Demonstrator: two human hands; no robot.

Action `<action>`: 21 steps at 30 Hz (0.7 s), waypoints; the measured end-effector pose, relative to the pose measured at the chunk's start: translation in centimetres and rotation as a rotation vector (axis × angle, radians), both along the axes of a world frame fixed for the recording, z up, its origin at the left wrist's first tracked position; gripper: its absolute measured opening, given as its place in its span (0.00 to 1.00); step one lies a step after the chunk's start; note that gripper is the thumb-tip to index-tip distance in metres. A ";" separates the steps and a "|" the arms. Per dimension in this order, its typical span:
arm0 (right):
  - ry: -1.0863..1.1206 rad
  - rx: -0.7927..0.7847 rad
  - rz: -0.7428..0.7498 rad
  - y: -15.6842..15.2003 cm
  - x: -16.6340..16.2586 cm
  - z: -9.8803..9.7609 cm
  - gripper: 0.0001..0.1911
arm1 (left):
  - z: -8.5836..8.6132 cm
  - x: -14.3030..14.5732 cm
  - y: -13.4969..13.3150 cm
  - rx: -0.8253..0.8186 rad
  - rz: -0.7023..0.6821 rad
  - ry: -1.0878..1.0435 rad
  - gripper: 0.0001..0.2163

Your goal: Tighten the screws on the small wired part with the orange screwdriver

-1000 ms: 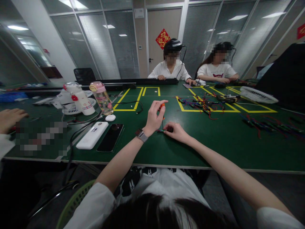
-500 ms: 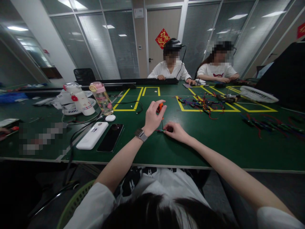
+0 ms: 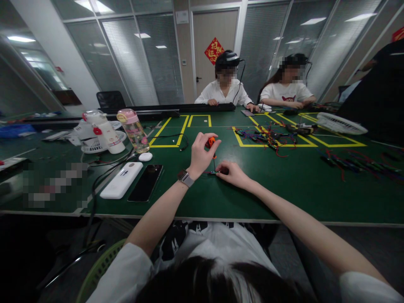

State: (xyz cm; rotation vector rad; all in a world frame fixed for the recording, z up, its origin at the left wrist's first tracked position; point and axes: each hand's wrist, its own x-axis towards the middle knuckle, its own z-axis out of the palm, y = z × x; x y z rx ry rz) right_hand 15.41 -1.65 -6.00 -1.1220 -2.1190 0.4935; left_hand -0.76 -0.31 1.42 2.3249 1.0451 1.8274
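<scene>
My left hand (image 3: 202, 153), with a watch on its wrist, is closed around the orange and black handle of a screwdriver (image 3: 211, 142). The screwdriver stands nearly upright, its thin shaft reaching down to a small circuit board (image 3: 212, 172) on the green table (image 3: 252, 202). Fingertips of my right hand (image 3: 232, 174) pinch the board's right end and press it on the table. Part of the board is hidden behind those fingers, and the exact spot under the tip is too small to make out.
To the left lie a phone (image 3: 145, 182), a white power bank (image 3: 121, 180) and a white earphone case (image 3: 145, 157). Behind them stand a pink-lidded bottle (image 3: 135, 132) and a white bottle (image 3: 107, 134). Wired boards (image 3: 268, 136) are heaped at right. Two people sit across the table.
The screwdriver handle has turned slightly within my left hand's fingers. My right hand keeps its place on the board. The whole view has shifted a little.
</scene>
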 end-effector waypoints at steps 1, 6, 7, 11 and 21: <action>0.000 0.002 0.002 0.0 0.0 0.0 0.04 | 0.0 0.0 0.0 -0.008 -0.002 -0.006 0.07; -0.003 -0.002 -0.004 -0.1 0.0 0.1 0.04 | -0.2 0.1 0.0 -0.069 -0.089 -0.009 0.11; -0.004 -0.004 -0.006 -0.1 0.0 0.1 0.04 | -0.3 0.2 0.0 -0.072 -0.103 -0.006 0.11; -0.016 -0.002 -0.007 -0.2 0.0 0.2 0.04 | -0.2 0.2 0.1 -0.088 -0.097 0.007 0.10; -0.018 -0.015 -0.020 0.1 0.0 0.0 0.05 | -0.3 0.0 0.3 -0.037 0.041 -0.008 0.08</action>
